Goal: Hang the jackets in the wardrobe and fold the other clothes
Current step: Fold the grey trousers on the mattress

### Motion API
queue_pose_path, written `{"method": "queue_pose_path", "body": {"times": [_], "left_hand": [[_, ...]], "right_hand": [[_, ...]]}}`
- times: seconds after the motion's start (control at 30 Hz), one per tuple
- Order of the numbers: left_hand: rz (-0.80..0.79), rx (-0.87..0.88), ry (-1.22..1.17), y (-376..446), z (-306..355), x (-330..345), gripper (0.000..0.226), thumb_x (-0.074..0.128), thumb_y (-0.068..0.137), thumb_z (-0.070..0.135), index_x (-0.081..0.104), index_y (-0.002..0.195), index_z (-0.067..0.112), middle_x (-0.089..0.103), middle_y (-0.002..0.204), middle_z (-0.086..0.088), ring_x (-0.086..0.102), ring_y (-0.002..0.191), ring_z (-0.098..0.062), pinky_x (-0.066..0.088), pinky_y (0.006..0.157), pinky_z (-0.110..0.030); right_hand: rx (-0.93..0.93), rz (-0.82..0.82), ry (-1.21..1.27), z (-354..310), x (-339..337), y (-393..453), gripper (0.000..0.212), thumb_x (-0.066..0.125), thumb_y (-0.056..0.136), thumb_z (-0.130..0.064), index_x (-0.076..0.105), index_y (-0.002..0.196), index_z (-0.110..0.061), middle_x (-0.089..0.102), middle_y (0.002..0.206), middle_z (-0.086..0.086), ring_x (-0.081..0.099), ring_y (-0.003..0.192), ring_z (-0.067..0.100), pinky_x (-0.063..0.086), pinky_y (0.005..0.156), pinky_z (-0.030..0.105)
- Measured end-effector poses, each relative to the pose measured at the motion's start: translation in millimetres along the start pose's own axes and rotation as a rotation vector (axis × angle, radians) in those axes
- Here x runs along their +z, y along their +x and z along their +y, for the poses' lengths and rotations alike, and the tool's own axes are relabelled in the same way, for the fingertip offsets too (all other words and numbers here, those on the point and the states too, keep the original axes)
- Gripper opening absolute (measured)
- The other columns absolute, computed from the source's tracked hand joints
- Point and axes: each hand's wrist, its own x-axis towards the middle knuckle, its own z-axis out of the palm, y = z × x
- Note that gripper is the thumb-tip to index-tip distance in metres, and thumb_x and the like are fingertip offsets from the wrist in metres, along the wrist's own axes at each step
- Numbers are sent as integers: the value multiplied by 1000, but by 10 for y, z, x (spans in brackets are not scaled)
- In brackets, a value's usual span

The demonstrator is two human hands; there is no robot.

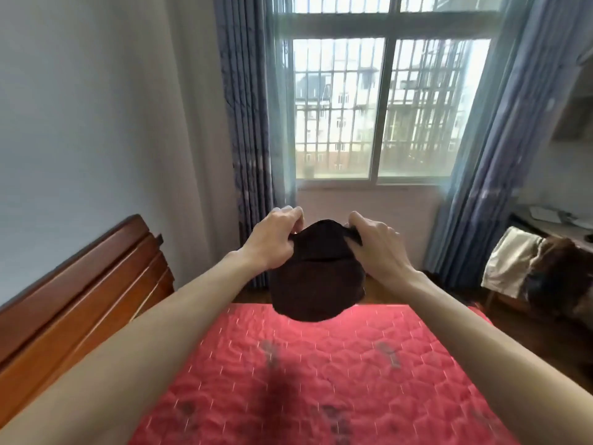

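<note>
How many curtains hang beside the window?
2: one blue patterned fabric curtain left of the barred window, another blue fabric curtain right of it. Others outside the view may be hidden.

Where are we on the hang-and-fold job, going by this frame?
Done: nothing visibly finished; no folded stack lies on the red quilt and no wardrobe is in view. In hand: the left hand and right hand each pinch a top corner of a dark garment, held up over the bed. Left: folding it, plus the clothes draped over the chair at right.
</note>
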Motion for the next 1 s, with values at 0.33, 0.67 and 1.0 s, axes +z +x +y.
{"method": "queue_pose_path", "body": {"times": [0.33, 0.67, 1.0], "left_hand": [[-588, -314, -200, -2712, 110, 1873, 26, 56, 71, 8, 39, 71, 28, 49, 70, 10, 56, 76, -26, 34, 65, -34], [-889, -349, -215, -4648, 502, 3170, 24, 52, 75, 4, 44, 82, 25, 51, 88, 9, 61, 97, -26, 31, 71, -35], [-1105, -456, -320, -5874, 575, 3955, 26, 48, 72, 2, 48, 82, 26, 44, 80, 14, 53, 94, -20, 45, 76, -36]], "right_hand": [[155, -553, 50, 312, 1142, -2904, 21, 69, 85, -16, 50, 91, -20, 60, 91, -5, 62, 88, 27, 44, 68, 39], [316, -958, 84, 521, 1823, -5046, 15, 61, 92, -25, 49, 100, -21, 57, 101, -5, 61, 101, 28, 45, 72, 43], [466, -1180, 227, 649, 2365, -6417, 14, 54, 78, -26, 44, 87, -24, 60, 94, -1, 61, 95, 30, 49, 74, 45]]}}
